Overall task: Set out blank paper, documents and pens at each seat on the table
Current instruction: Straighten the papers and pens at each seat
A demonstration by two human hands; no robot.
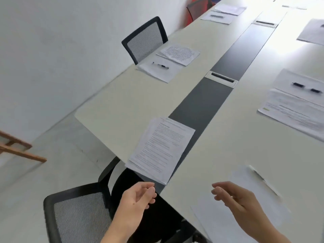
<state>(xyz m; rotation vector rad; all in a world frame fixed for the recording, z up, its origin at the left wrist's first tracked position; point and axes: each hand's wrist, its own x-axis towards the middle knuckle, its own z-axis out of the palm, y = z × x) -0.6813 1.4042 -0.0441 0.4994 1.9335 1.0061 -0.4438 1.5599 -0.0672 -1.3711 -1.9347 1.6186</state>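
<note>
Several seats on the long pale worktop [122,102] already carried white sheets [157,74] and black pens [161,65]. The printed white document stack [161,149] apparently lay undistributed. On the left hand [138,195] and right hand [235,197], the grip was apart, empty.

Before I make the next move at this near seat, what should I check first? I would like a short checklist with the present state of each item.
1. Hands free: ok. The left hand and the right hand hold nothing.
2. The printed document is at the seat: ok, it lies on the table.
3. The printed document is fully on the table: cannot tell; its near corner reaches the edge.
4. The blank paper is at the seat: ok, partly under the right hand.
5. The pen is at the seat: ok, it lies on the blank paper, though blurred.
</note>
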